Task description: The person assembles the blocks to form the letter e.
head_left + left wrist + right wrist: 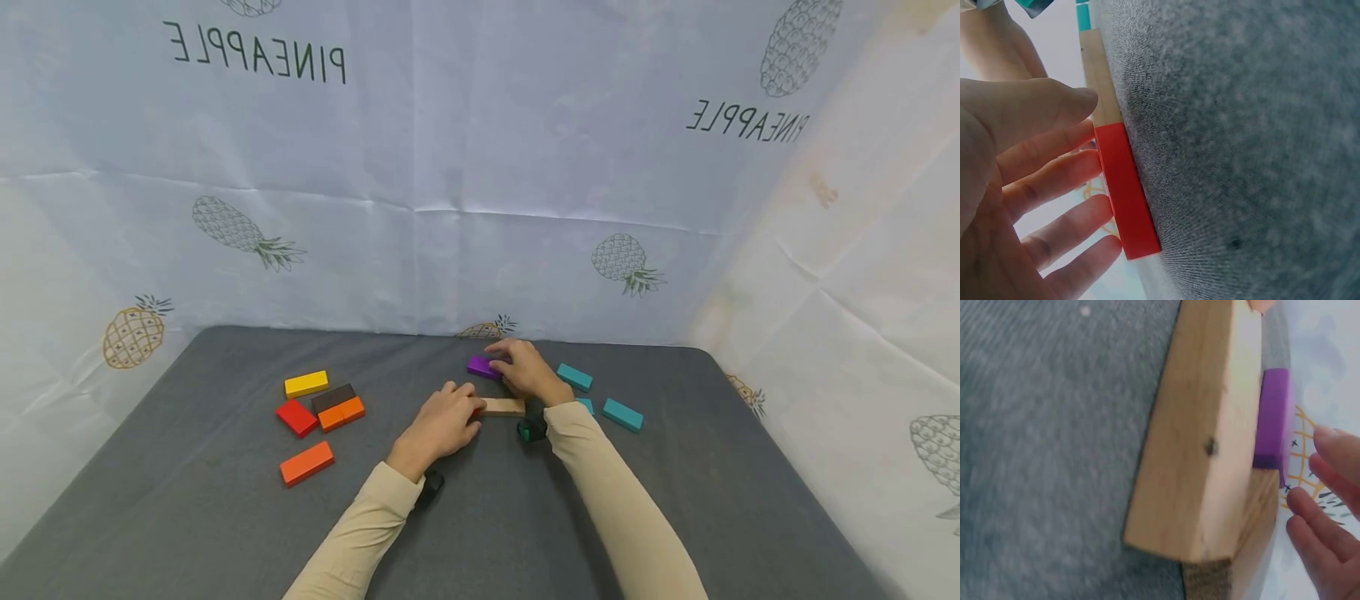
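My left hand lies at the left end of a row of blocks. In the left wrist view its fingertips touch the upper edge of a red block, and the thumb tip overlaps the pale wooden block butted end to end with it. Over the back of the table, my right hand reaches beside a purple block. Its fingers stand apart from that block in the right wrist view and hold nothing. A second wooden block lies behind the pale one, near the purple block.
Left on the grey table are a yellow block, a dark brown block, orange blocks and another red block. Teal blocks lie to the right, one partly hidden by my right arm. A pineapple-print curtain hangs behind.
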Demonstrator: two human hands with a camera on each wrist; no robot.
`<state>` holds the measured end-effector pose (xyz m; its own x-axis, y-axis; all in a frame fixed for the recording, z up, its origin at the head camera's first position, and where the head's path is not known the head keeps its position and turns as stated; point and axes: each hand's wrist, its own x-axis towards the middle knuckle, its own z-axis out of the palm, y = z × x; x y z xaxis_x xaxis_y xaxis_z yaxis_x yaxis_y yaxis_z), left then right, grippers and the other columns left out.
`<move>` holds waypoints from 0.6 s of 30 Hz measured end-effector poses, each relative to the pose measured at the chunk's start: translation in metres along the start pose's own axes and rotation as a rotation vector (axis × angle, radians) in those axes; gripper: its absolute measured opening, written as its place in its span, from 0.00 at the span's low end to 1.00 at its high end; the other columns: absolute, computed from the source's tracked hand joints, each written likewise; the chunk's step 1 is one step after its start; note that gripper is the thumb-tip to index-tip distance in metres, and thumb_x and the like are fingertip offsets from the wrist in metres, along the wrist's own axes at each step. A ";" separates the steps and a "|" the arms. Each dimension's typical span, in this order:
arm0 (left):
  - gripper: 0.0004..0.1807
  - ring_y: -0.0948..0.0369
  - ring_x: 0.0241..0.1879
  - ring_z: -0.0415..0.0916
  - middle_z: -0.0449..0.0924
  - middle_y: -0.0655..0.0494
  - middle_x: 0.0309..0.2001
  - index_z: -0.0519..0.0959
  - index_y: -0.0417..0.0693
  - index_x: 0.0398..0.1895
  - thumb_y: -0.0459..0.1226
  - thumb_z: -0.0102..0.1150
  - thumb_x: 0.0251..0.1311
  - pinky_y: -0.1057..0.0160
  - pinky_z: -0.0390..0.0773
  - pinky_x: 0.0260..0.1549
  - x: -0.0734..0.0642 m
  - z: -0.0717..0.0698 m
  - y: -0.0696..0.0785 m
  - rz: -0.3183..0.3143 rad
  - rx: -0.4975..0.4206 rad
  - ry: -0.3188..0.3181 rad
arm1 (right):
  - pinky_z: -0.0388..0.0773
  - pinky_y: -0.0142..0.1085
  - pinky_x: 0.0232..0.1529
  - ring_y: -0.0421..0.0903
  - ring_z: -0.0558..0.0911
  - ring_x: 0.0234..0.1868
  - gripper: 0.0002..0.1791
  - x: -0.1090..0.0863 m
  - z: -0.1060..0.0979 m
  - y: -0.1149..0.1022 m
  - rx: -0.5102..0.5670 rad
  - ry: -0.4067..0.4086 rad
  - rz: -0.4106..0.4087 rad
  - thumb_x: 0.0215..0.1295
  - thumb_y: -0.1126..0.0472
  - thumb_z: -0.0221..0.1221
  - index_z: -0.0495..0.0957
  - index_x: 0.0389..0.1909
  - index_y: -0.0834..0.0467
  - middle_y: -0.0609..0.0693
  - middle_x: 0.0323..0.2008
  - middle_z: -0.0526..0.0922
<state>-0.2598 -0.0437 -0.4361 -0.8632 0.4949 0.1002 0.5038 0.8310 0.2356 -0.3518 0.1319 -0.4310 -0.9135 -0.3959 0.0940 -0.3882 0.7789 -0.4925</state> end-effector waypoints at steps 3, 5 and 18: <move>0.12 0.56 0.39 0.68 0.76 0.55 0.44 0.85 0.50 0.49 0.41 0.65 0.64 0.54 0.75 0.41 0.000 0.000 0.000 0.003 -0.006 0.009 | 0.78 0.49 0.58 0.54 0.81 0.57 0.18 -0.001 -0.002 0.001 -0.028 -0.049 0.011 0.70 0.61 0.60 0.80 0.58 0.59 0.57 0.58 0.81; 0.13 0.56 0.40 0.68 0.76 0.55 0.44 0.85 0.50 0.50 0.41 0.65 0.64 0.54 0.75 0.42 0.000 0.000 0.000 0.003 -0.009 0.007 | 0.78 0.48 0.58 0.54 0.81 0.57 0.18 0.000 -0.002 0.001 -0.039 -0.077 0.021 0.69 0.61 0.61 0.81 0.58 0.59 0.58 0.57 0.82; 0.13 0.56 0.41 0.69 0.77 0.55 0.46 0.84 0.50 0.51 0.41 0.64 0.65 0.54 0.75 0.42 0.001 0.000 0.000 0.002 -0.013 0.007 | 0.79 0.48 0.55 0.53 0.82 0.54 0.16 -0.002 0.003 0.010 -0.033 -0.047 0.018 0.69 0.63 0.61 0.82 0.56 0.59 0.58 0.57 0.81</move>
<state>-0.2604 -0.0436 -0.4363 -0.8623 0.4948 0.1079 0.5053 0.8266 0.2476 -0.3533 0.1387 -0.4390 -0.9138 -0.4036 0.0449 -0.3767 0.8012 -0.4649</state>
